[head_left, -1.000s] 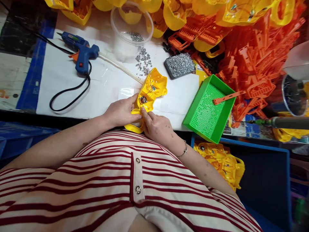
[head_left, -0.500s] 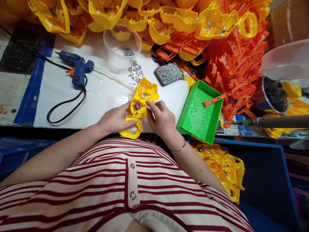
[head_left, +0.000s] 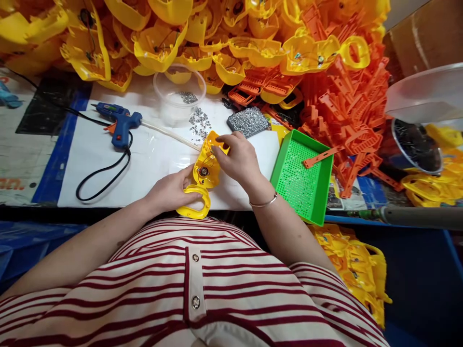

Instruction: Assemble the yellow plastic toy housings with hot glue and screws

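Observation:
My left hand grips a yellow plastic housing near its ring-shaped handle, with the thumb laid across the handle. The half-shell faces up, showing thin wires and a round dark part inside. Over its far end, my right hand has thumb and index finger bent together in a pinch at the inside of the shell. Whatever lies between those fingertips is hidden. Just beyond the housing, small metal parts are scattered on the white sheet.
A blue glue gun with a glue stick lies left. Behind are a clear tub, a dark tray of screws and heaped yellow housings. A green basket and orange plastic pieces stand right, above a blue bin.
My right hand has moved from beside the middle of the housing to its far end, fingers now pinched there. My left hand keeps its hold. The camera view has shifted slightly.

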`<state>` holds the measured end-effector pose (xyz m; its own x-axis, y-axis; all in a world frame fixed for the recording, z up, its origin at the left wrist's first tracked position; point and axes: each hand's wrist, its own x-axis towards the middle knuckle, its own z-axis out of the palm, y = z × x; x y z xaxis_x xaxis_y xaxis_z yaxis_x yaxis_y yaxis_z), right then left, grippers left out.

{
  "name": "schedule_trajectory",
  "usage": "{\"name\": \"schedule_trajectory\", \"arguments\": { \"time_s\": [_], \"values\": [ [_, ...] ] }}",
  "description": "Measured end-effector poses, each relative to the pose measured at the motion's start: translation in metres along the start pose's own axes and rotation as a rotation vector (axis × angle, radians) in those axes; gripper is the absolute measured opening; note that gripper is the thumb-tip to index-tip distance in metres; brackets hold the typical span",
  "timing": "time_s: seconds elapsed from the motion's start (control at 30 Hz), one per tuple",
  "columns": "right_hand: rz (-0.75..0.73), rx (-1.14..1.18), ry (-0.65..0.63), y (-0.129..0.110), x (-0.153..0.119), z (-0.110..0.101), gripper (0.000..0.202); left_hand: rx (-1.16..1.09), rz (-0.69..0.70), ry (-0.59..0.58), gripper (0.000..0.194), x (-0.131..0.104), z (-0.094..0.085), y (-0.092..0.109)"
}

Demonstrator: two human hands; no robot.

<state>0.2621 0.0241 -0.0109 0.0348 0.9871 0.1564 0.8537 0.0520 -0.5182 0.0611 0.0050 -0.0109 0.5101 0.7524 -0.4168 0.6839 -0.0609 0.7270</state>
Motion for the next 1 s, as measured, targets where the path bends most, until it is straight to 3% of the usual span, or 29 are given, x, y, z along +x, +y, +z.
{"name": "schedule_trajectory", "arguments": {
  "time_s": [0.1, 0.17, 0.37, 0.57, 0.8, 0.9, 1.0],
  "values": [
    [0.178, 0.008, -0.201, -0.013, 0.017, -0.004, 0.034, 0.029, -0.024, 0.001, 0.076, 0.0, -0.001, 0.003],
    [0.233, 0.056, -0.237, -0.021, 0.026, -0.003, 0.038, 0.048, -0.032, -0.003, 0.077, -0.001, -0.001, 0.005],
    [0.298, 0.304, -0.157, -0.021, 0.033, -0.001, 0.02, 0.056, -0.01, -0.004, 0.077, -0.001, -0.002, 0.002],
    [0.394, 0.535, 0.058, 0.0, 0.025, -0.001, 0.007, -0.021, 0.005, -0.003, 0.073, -0.005, -0.005, 0.007],
    [0.315, 0.645, -0.037, 0.0, 0.029, 0.006, 0.017, 0.027, -0.045, 0.072, 0.075, -0.022, -0.012, 0.007],
    [0.161, 0.604, -0.001, 0.0, 0.04, 0.01, 0.04, 0.023, -0.107, 0.107, 0.074, -0.032, -0.013, 0.001],
    [-0.046, 0.48, 0.062, -0.018, 0.056, 0.022, 0.041, 0.043, -0.128, 0.116, 0.074, -0.038, -0.013, -0.002]
  ]
}}
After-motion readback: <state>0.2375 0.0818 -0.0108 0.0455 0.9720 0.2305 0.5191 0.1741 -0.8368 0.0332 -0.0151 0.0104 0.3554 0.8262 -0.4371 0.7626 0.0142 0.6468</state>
